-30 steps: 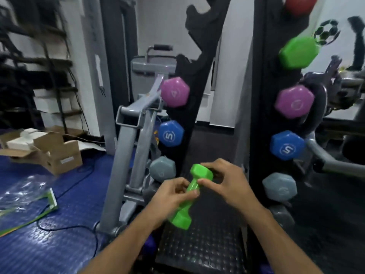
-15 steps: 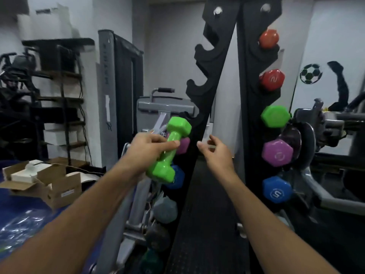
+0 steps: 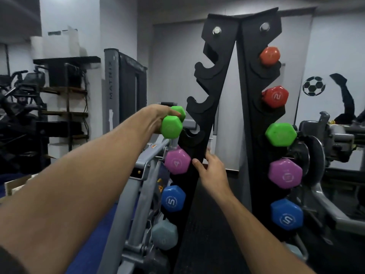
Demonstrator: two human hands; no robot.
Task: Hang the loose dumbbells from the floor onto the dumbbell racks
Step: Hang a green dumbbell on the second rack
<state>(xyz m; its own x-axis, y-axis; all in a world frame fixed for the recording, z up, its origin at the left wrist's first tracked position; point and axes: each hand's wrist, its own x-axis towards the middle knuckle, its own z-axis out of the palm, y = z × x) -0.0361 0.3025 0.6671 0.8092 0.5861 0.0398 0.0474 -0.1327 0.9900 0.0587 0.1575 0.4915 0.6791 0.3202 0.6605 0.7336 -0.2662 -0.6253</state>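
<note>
Left hand (image 3: 158,120) is closed around the handle of a green dumbbell (image 3: 171,126), held level just left of the left rack (image 3: 205,107). The near head sits touching or almost touching the lip of an empty cradle (image 3: 192,135), directly above the pink "4" (image 3: 177,162). Dumbbell not yet seated, as far as I can judge.

Right hand (image 3: 214,175) carries nothing; fingers (image 3: 198,164) rest loosely spread on the inner edge of the left rack, apparently steadying it.

Progress, as visible:
- Right rack (image 3: 250,115): looks full down the visible face, with two red, a green (image 3: 280,134), a pink, a blue "5" and a grey partly cut off below.
- Left rack: pink, blue "5" (image 3: 172,198) and grey (image 3: 165,235) are in place. The green slot and three hooks above it are empty.
- Judgement: well past halfway. The green one is about to go in, and the upper hooks likely await reds. The floor is mostly out of view, so I cannot tell how many loose dumbbells remain.

Materials:
- Dumbbells: hexagonal heads with a smooth coloured coating and a slight sheen; pale numerals on some faces.
- Racks: matte black uprights leaning together at the top, each with a bolt there, and with C-shaped cut-outs along the outer edges.
- Floor between the racks: dark, matte.
</note>
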